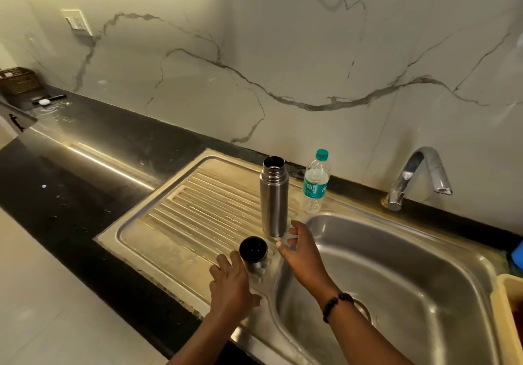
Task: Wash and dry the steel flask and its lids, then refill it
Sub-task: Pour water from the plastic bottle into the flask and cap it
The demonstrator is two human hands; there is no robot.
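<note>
The steel flask [273,197] stands upright and uncapped on the ribbed drainboard [198,211], its mouth open. In front of it stands the flask's cup lid [253,251], steel outside and black inside, open side up. My left hand [230,282] lies just left of and below the cup lid, with its fingertips against the lid's side and the thumb apart from it. My right hand [297,247] hovers at the flask's base over the sink rim, thumb and fingers loosely curved with nothing seen between them. No other lid is visible.
A clear plastic water bottle [315,183] with a green cap stands behind the flask on the right. The steel sink basin [396,265] lies to the right, with a chrome tap [416,175] behind it. A yellow tub [509,308] sits at the right edge and black counter [85,166] spreads left.
</note>
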